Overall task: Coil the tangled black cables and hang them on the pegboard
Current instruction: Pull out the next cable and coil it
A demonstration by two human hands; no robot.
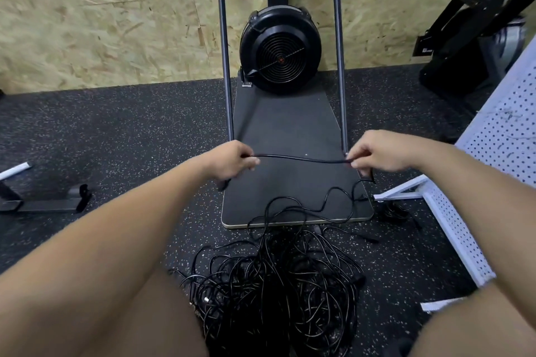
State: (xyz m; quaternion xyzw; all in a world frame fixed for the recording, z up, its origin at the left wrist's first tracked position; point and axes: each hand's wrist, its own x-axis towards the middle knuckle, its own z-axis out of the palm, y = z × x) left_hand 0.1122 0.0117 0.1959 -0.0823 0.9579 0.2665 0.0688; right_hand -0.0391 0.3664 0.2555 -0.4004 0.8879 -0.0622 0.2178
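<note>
L hand [233, 161] & R hand [374, 155] fingers pinch one cable [301, 158] taut btwn them; tangled pile [275, 284] on floor.

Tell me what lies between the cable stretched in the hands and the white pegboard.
Nothing visible blocks it. The stretched cable is pinched by the left hand and right hand; the pegboard stands just right of the right hand. The cable trails down to the tangled pile, which may drag.

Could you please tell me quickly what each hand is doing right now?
Left hand: pinching one end of a stretched black cable.
Right hand: pinching the same cable's other end.
</note>
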